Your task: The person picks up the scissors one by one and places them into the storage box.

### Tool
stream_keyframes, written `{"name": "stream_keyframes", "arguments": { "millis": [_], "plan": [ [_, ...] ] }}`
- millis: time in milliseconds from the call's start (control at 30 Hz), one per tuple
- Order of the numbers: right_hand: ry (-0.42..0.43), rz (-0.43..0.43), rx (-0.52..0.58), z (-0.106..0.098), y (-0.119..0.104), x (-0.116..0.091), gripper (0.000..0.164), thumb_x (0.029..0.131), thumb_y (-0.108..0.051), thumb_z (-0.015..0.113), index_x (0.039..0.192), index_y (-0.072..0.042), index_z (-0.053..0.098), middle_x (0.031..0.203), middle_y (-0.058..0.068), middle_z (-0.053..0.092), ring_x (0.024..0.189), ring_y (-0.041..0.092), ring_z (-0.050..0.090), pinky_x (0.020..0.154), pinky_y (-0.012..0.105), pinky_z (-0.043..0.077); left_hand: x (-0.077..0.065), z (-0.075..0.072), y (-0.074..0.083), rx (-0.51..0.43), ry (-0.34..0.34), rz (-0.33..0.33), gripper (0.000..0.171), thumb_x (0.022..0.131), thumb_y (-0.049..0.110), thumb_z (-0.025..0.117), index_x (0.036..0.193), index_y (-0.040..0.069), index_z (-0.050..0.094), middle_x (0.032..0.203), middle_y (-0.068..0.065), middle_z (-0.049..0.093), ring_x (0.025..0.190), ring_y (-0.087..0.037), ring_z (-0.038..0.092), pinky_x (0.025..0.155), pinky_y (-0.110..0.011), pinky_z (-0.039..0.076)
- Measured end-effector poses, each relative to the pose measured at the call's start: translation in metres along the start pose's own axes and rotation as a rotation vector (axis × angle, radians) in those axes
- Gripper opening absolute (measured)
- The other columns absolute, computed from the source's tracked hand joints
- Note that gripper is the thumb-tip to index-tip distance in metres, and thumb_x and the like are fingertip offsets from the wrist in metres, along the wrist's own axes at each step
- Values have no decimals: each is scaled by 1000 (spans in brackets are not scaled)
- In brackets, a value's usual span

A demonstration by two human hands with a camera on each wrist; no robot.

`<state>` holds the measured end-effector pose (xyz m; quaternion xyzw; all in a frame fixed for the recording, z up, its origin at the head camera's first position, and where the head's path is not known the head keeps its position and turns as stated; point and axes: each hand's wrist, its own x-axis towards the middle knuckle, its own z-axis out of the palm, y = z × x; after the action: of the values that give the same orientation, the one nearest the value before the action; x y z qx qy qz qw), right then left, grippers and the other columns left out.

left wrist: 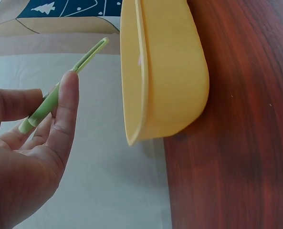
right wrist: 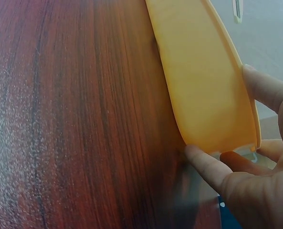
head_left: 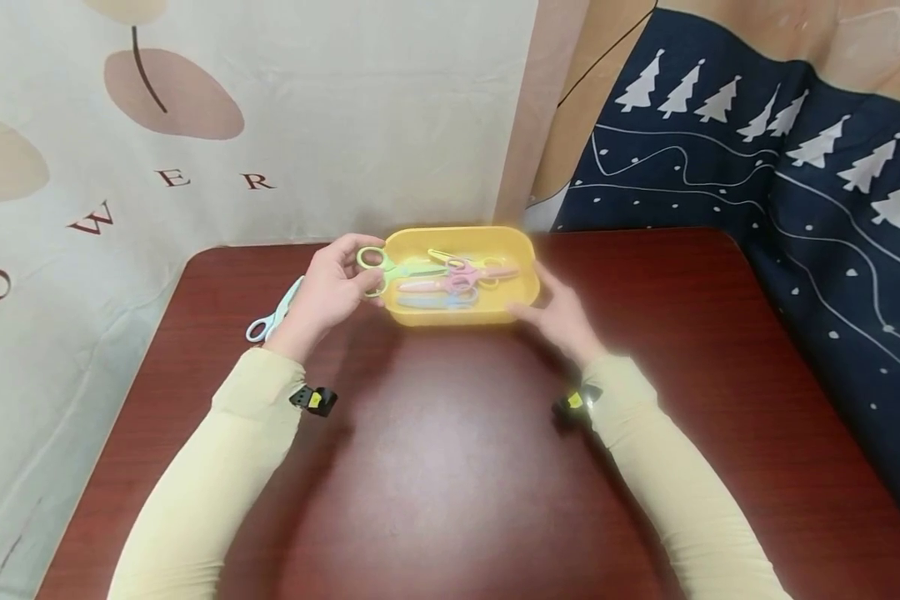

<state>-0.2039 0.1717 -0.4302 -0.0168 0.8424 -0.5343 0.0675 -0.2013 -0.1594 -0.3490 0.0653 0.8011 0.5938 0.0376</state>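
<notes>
My left hand (head_left: 332, 287) pinches the handles of green scissors (head_left: 378, 287), whose blades point right over the left end of the yellow bin (head_left: 420, 318). In the left wrist view the scissors (left wrist: 48, 105) stand up above the bin's rim between thumb and fingers. My right hand (head_left: 566, 315) holds the bin's right end; in the right wrist view its fingertips (right wrist: 203, 160) lie along the end wall. Inside the bin are pink scissors (head_left: 461, 279), pale blue scissors (head_left: 435, 302) and yellow pieces. Light blue scissors (head_left: 273, 321) lie left of my left wrist, partly hidden by it.
The bin stands near the back edge of a dark red wooden table (head_left: 450, 467). Behind it hangs a pale printed cloth (head_left: 345, 125), and to the right a navy cloth with white trees (head_left: 682, 150). Each sleeve carries a black wrist camera (head_left: 315, 400).
</notes>
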Motion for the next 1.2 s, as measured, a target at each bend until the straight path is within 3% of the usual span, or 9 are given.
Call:
{"name": "stream_keyframes", "arguments": {
  "millis": [333,667,967,1100,1200],
  "plan": [
    [6,-14,4,1,0,-2,91,89,-31,83,163,-36,30,164,-1,41,143,20,47,121,44,37,13,11,6,40,-63,-2,41,98,-5,53,140,-2,55,119,-19,59,81,-17,62,74,-46,65],
    [5,-5,25,1,-1,-2,92,88,-29,83,163,-37,30,162,0,43,141,20,50,119,43,40,27,26,11,61,-72,-50,40,100,-3,52,139,1,58,120,-18,59,81,-18,62,67,-32,64],
    [1,7,25,2,3,-1,91,88,-31,83,163,-36,31,165,0,39,144,21,45,122,45,35,34,35,4,11,-99,-101,38,101,-5,49,138,-1,56,120,-19,55,81,-20,59,74,-44,65],
    [-3,0,21,1,4,-1,93,88,-30,84,163,-37,29,165,-1,39,144,20,46,122,45,36,38,39,2,43,-101,-107,39,100,-4,49,139,0,57,121,-17,57,84,-22,61,72,-39,65],
    [-1,0,14,1,4,-2,93,88,-30,84,163,-38,29,165,-1,39,144,20,46,121,44,37,41,44,1,32,-111,-120,40,100,-4,49,139,1,57,121,-16,57,84,-22,62,74,-42,65]
  ]
}}
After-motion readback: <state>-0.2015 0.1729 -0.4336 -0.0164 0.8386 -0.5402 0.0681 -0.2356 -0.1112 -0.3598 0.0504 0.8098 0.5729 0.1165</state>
